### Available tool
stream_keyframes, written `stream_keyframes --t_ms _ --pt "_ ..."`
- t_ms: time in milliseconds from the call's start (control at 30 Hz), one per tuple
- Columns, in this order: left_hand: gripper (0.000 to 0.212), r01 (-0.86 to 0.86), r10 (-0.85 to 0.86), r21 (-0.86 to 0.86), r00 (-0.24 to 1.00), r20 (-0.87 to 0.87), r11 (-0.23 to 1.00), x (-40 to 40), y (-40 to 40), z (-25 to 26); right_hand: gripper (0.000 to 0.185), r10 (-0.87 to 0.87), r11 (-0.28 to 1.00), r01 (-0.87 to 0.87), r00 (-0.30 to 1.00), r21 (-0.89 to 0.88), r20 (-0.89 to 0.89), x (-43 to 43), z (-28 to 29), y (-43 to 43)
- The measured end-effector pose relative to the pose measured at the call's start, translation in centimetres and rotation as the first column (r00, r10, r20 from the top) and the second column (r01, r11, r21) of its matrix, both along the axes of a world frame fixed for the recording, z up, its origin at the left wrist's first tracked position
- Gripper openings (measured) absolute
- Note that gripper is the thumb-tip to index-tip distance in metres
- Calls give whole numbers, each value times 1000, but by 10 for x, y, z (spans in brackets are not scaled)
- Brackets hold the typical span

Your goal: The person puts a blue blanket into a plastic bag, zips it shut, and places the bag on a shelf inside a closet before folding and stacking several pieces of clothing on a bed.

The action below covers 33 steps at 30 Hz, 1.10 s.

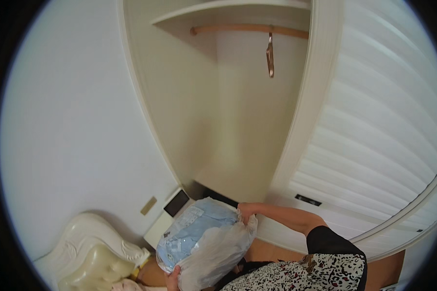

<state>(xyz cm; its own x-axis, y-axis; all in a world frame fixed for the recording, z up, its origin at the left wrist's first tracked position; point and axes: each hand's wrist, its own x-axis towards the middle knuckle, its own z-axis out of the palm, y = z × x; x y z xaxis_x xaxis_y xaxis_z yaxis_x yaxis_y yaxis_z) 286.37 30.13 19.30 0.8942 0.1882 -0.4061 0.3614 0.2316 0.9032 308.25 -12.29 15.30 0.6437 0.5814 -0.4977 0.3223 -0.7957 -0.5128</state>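
A large clear plastic bag with folded light-blue fabric inside hangs between my hands, in front of the wardrobe opening. My right hand grips the bunched plastic at the bag's upper right corner. At the lower left, my left hand holds the bag's edge, its thumb on the plastic; part of that hand lies behind the bag or beyond the picture's rim. A white label with print shows through the plastic. The bag hides part of the wardrobe floor.
Inside the wardrobe, one hanger hangs from a wooden rail below a shelf. A louvred sliding door stands on the right. A carved, padded headboard and a small cabinet are at the lower left.
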Motion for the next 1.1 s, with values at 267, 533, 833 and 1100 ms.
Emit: stream_keyframes --t_ms 267,533,833,1100 --pt "53 68 -68 37 998 -18 997 130 9 40 37 -179 984 178 977 -22 -112 53 28 -9" --pt "55 161 -162 21 986 25 987 243 15 94 49 -320 938 322 947 129 -38 110 107 -17" --pt "57 155 -92 -192 949 300 969 267 24 88 54 -219 971 235 945 -38 241 146 294 -21" --pt "49 196 -171 -112 964 205 974 254 13 116 54 -118 992 110 978 55 174 163 305 -21"
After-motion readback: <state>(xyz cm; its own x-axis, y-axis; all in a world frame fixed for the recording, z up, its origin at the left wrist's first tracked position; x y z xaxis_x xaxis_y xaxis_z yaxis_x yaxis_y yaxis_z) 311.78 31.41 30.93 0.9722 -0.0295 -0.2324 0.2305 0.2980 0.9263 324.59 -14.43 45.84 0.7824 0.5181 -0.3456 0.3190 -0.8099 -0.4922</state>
